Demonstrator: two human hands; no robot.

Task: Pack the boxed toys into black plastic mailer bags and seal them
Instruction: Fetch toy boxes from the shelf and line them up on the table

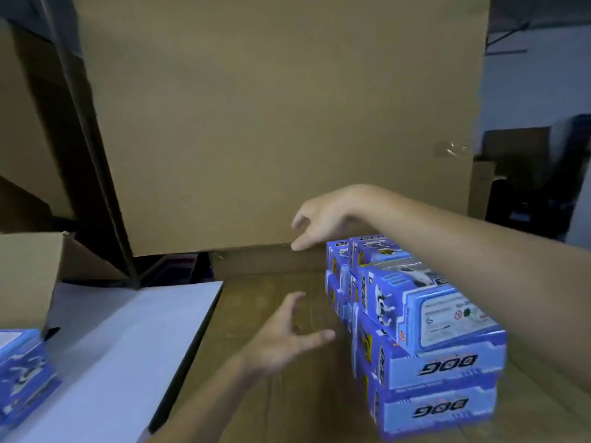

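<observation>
Hands, left (281, 334) & right (319, 219), were both spread, empty, near stacked blue toy boxes (425, 334); no mailer bags visible, packing apparently unstarted.

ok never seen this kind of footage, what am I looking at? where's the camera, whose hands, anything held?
There is no machine here: a person wears one wide-angle camera on the head, looking forward and down. The left hand and the right hand both reach forward with fingers spread, holding nothing. They flank a stack of blue toy boxes standing on a brown cardboard surface. A large cardboard box rises behind. At left lies a white board, with more blue boxes at the edge and a smaller carton above them. No mailer bag shows.
</observation>
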